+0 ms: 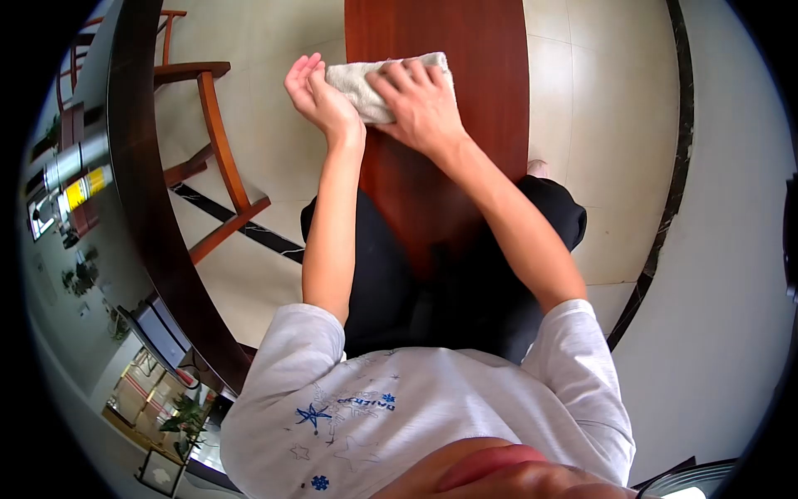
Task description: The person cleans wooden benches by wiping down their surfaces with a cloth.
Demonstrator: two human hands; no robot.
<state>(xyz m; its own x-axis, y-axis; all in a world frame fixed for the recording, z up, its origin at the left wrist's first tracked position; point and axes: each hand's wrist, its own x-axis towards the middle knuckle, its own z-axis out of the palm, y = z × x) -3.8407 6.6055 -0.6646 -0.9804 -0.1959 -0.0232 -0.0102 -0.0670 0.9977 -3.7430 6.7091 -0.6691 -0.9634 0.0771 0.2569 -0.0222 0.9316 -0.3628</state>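
ok so quick tally: two hands, a left hand [320,100] and a right hand [426,108], plus one cloth [356,90]. One bench [440,33], one dark table [137,150]. One T-shirt [465,391] with two sleeves, carrying one blue starfish print [312,415] and two blue snowflake prints [320,482]. At least one wooden chair [218,141], and at least two plants [188,416]; too small to count further.
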